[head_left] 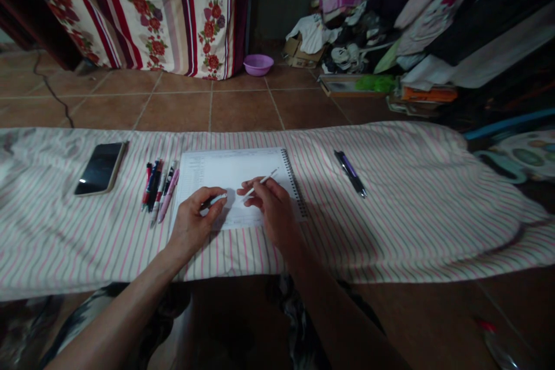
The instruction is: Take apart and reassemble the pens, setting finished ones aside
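My left hand (pixel 197 212) is closed in a pinch over the left part of a spiral notebook (pixel 243 165). Between its thumb and forefinger sits a short pen-like piece, dark with a whitish end (pixel 222 197), mostly covered by the fingers. My right hand (pixel 269 199) grips a slim white pen (pixel 265 178), tilted up to the right, above the page. The two hands are close but apart. Several pens (pixel 158 188), red, dark, white and pink, lie side by side left of the notebook. A dark and purple pen (pixel 350 173) lies to the right.
A phone (pixel 100 169) lies at the left on the striped cloth (pixel 416 202). Beyond it are a tiled floor (pixel 182 101), a floral curtain (pixel 165 11), a purple basin (pixel 258 65) and a heap of clothes (pixel 368 6). A bottle with a red cap (pixel 492 326) is at lower right.
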{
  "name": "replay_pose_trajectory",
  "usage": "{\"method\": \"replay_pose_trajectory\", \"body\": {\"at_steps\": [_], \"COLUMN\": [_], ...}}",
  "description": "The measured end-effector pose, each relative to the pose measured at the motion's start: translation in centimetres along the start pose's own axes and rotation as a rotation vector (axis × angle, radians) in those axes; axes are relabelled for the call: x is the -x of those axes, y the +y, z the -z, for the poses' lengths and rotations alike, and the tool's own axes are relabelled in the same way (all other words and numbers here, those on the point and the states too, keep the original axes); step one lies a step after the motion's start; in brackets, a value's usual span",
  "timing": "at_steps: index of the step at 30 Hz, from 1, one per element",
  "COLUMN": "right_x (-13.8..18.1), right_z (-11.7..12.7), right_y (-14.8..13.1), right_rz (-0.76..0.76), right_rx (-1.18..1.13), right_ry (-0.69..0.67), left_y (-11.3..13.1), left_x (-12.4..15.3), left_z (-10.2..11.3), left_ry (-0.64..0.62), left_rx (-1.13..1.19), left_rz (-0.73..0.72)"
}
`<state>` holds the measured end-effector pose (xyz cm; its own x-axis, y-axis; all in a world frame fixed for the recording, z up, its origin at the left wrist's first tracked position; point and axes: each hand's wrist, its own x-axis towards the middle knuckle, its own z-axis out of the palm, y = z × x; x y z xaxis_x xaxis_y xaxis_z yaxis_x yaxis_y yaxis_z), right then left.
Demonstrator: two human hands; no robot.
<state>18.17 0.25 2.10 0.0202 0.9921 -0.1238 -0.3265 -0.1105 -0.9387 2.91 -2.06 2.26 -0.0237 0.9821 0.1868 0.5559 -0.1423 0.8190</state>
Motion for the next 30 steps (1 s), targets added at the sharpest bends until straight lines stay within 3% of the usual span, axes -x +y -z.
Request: {"method": "replay_pose_trajectory", "body": {"at_steps": [10, 19, 30], "right_x": [0.4, 0.5, 0.4], "right_z": [-0.3, -0.4, -0.2], "right_y": [1.1, 1.2, 1.2], "right_rz": [0.038, 0.048, 0.023], "right_rx": [0.411, 0.483, 0.473], "right_ry": [-0.157, -0.162, -0.133], "left_y": [-0.3, -0.6, -0.5], "left_x": [0.1, 0.2, 0.3], "left_z": [-0.3, -0.4, -0.5], "left_ry": [-0.012, -0.045, -0.042], "left_rx": [-0.008, -0.071, -0.115], "left_rz": [-0.040, -0.137, -0.126]}}
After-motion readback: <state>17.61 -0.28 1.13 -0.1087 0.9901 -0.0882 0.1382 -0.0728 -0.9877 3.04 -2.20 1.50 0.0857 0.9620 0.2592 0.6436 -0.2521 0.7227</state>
